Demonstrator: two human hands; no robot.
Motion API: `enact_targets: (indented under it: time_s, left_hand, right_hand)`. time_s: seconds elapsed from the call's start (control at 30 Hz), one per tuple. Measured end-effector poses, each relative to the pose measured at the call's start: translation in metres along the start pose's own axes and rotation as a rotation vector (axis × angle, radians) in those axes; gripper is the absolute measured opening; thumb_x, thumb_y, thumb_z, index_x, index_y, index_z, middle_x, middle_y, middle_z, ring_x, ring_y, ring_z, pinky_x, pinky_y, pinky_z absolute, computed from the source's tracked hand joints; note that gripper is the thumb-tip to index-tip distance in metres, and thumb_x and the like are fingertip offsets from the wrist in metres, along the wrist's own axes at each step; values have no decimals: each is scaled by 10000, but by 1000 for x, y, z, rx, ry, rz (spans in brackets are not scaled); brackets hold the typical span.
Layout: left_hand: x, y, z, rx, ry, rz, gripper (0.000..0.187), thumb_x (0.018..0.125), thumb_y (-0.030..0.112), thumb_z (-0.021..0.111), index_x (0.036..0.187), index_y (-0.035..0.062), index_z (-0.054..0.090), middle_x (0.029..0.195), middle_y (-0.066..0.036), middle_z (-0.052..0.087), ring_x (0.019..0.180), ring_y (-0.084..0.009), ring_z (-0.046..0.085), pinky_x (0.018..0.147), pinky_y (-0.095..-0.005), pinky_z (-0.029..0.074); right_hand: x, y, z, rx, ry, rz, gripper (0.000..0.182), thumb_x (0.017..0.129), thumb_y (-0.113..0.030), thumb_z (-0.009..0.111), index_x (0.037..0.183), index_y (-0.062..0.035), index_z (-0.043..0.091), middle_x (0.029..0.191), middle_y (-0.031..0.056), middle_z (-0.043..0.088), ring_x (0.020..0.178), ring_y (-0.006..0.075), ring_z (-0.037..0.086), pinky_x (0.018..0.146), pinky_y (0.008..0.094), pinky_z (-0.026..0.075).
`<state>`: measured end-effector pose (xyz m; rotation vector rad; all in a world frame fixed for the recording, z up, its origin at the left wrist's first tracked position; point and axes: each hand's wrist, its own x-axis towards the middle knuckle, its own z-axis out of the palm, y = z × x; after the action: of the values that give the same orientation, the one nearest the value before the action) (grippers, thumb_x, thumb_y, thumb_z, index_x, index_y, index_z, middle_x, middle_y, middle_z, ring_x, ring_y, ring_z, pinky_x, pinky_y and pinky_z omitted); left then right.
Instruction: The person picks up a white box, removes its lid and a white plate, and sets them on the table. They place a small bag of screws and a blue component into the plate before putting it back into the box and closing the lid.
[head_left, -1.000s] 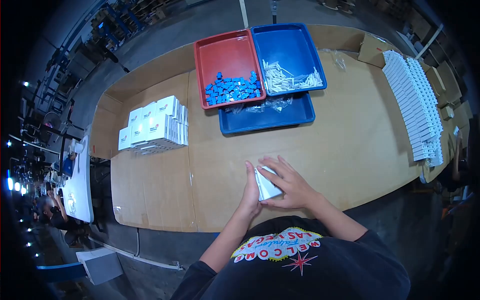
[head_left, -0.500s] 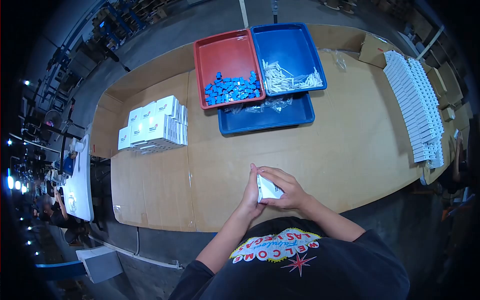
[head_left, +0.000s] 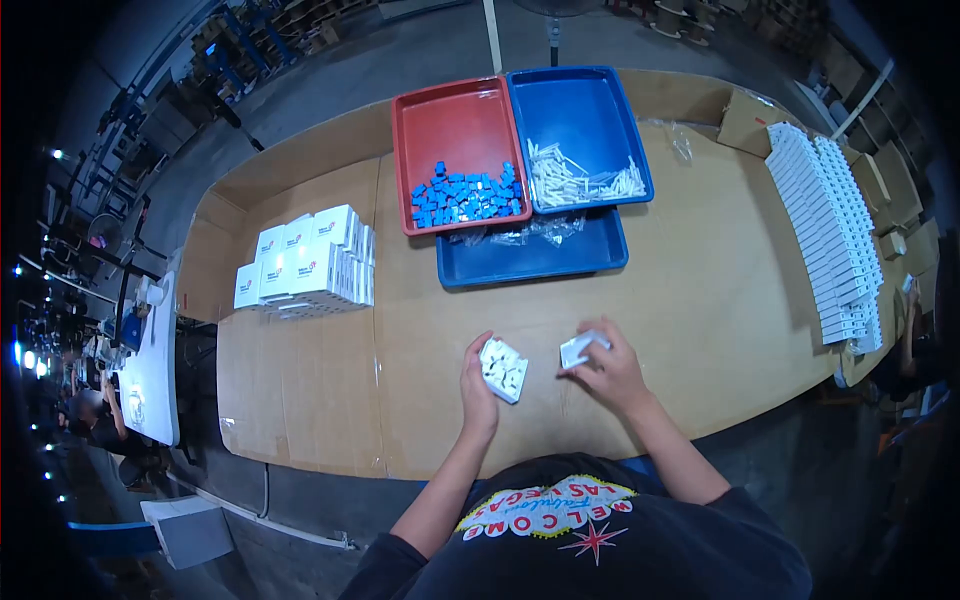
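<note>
Low over the near part of the cardboard surface, my left hand [head_left: 478, 398] grips a white square tray [head_left: 506, 371] at its left side. Dark slots and raised shapes show on the tray's upper face. To the right, apart from it, my right hand [head_left: 615, 378] pinches a smaller-looking white flat piece [head_left: 577, 350] between thumb and fingers. That piece is tilted, and fingers cover part of it.
Blue clips [head_left: 465, 200] lie in a red tray [head_left: 450, 125]. White sticks [head_left: 580, 182] fill the near end of a blue tray [head_left: 570, 110]. Beneath, another blue tray [head_left: 540, 265] holds clear plastic bags. White boxes [head_left: 300, 262] are stacked left; white blocks [head_left: 825, 240] line the right.
My hands were together around one white box. They have since parted: my right hand moved right with a white piece, leaving the slotted tray in my left hand.
</note>
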<state>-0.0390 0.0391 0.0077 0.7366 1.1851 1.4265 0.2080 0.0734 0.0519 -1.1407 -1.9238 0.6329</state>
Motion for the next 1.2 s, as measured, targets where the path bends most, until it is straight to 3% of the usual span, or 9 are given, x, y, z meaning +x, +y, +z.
enact_targets:
  time_s: [0.1, 0.2, 0.33, 0.43, 0.6, 0.73, 0.93, 1.13, 1.2]
  left_hand:
    - [-13, 13, -15, 27, 49, 21, 467, 1132, 252, 311, 1439, -19, 538, 1384, -173, 620, 1266, -246, 611, 1111, -365, 458]
    - [-27, 17, -40, 353, 42, 124, 392, 1100, 162, 420, 1397, -23, 597, 1417, -191, 615, 1331, -274, 582, 1138, -369, 436]
    - [-45, 45, -51, 1001, -123, 408, 368, 1005, 141, 596, 1360, 86, 677, 1561, -204, 504, 1492, -408, 420, 1246, -546, 271]
    - [-53, 48, -46, 1217, -412, 369, 406, 980, 198, 652, 1383, 156, 672, 1608, -181, 443, 1531, -445, 331, 1241, -657, 193]
    - [-36, 34, -21, 1302, -395, 388, 466, 977, 277, 679, 1430, 180, 634, 1655, -169, 363, 1553, -449, 273, 1213, -697, 208]
    - [-23, 27, -10, 1309, -337, 426, 481, 976, 302, 675, 1438, 175, 632, 1656, -158, 371, 1555, -436, 268, 1218, -687, 178]
    - [-22, 27, -3, 1292, -283, 454, 509, 935, 346, 710, 1404, 159, 647, 1648, -154, 387, 1549, -415, 283, 1222, -670, 171]
    - [-24, 18, -6, 1231, -240, 518, 543, 923, 358, 728, 1417, 157, 629, 1650, -160, 383, 1545, -406, 309, 1222, -661, 200]
    - [-24, 16, -8, 1228, -230, 524, 543, 926, 358, 728, 1421, 158, 626, 1653, -156, 380, 1545, -401, 316, 1223, -660, 212]
  right_hand:
    - [-24, 8, -12, -207, -198, -93, 310, 767, -283, 884, 873, -91, 665, 1299, 105, 641, 1263, 334, 628, 1184, 615, 366]
    - [-49, -5, -19, -260, -295, -45, 311, 788, -333, 874, 943, -123, 703, 1321, 71, 653, 1342, 302, 591, 1205, 663, 303]
    - [-62, -15, -14, -251, -303, 52, 334, 860, -353, 836, 1083, -131, 725, 1334, 79, 648, 1420, 297, 530, 1212, 674, 271]
    - [-59, -13, -4, -254, -254, 84, 311, 896, -318, 806, 1112, -111, 722, 1335, 90, 646, 1421, 304, 525, 1212, 666, 278]
    - [-22, -6, 8, -270, -199, 102, 292, 939, -288, 752, 1137, -76, 719, 1337, 102, 644, 1414, 323, 527, 1226, 614, 298]
    - [10, -5, -1, -343, -262, 2, 275, 933, -237, 725, 1141, -58, 717, 1193, 123, 679, 1211, 332, 623, 1099, 548, 437]
    - [77, -8, -5, -209, -67, -10, 271, 931, -188, 701, 1146, -24, 697, 1139, 150, 679, 1119, 349, 634, 971, 462, 501]
    - [148, 38, 9, -349, -96, 20, 332, 1019, -292, 624, 1168, -6, 704, 1233, 171, 680, 1174, 367, 623, 1007, 457, 500]
    - [159, 55, 17, -462, -196, 17, 505, 1055, -454, 551, 1118, 12, 735, 1309, 192, 665, 1234, 366, 606, 1035, 452, 495]
